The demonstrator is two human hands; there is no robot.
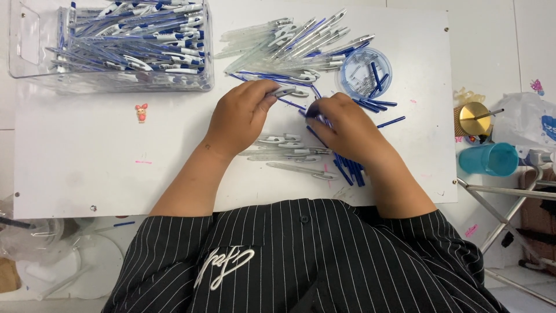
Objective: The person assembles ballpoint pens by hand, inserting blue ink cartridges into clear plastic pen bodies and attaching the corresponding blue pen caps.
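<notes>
Pinching a clear plastic pen barrel [284, 91], the left hand [240, 116] is closed; the right hand [341, 124] is clamped on a thin blue refill [301, 107], which could be bent if misaligned.

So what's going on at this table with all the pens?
A person is working with pen parts on a white board. The left hand holds a clear pen barrel, and the right hand pinches a blue refill beside it. Loose barrels and refills lie below the hands. A clear bin at top left holds many pens.
</notes>
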